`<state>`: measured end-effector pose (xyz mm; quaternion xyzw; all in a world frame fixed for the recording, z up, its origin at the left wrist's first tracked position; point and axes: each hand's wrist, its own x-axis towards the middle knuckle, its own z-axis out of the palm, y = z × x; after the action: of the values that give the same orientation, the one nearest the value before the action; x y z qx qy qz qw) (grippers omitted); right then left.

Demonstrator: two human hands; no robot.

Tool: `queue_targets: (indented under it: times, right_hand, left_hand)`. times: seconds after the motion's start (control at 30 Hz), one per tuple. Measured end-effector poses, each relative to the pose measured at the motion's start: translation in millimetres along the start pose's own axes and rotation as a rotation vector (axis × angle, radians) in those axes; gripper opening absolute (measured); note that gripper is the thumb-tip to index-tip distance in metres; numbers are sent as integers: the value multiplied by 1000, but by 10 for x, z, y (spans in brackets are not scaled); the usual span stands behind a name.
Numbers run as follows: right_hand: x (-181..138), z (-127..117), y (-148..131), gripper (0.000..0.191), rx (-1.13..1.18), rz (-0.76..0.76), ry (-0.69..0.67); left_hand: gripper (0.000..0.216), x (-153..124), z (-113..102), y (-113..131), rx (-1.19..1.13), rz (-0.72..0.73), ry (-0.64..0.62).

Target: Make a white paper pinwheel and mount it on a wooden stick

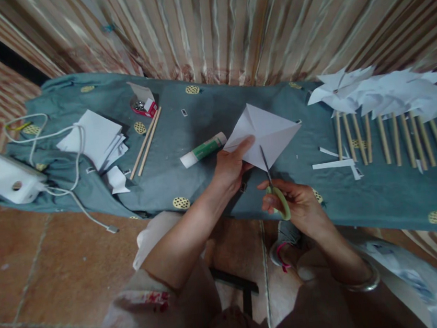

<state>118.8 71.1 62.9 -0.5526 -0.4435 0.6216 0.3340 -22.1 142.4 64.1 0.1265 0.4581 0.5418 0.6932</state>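
My left hand [231, 166] grips a white square sheet of paper [267, 124] at its left corner, thumb on top and fingers underneath. Creases run across the sheet toward its corners. In my right hand [296, 202] is a pair of scissors [282, 203] with light green handles, fingers through the loops. The blades lie at the paper's near corner and point toward its middle. A glue stick [203, 150] with a green label lies just left of the sheet.
Paper pinwheels [387, 92] on wooden sticks lie in a row at the right, beside paper strips [332, 164]. Leftward are two loose sticks [145, 142], a small red box of pins [144, 106], stacked paper [93, 136] and a white power strip [9, 177] with a cable.
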Motion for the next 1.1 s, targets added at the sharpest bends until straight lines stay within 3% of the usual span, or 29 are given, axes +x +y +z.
queue_targets:
  times: [1.1]
  right_hand:
    - [-1, 54, 30, 37, 74, 6, 58]
  left_hand:
    - [7, -3, 11, 13, -11, -6, -5]
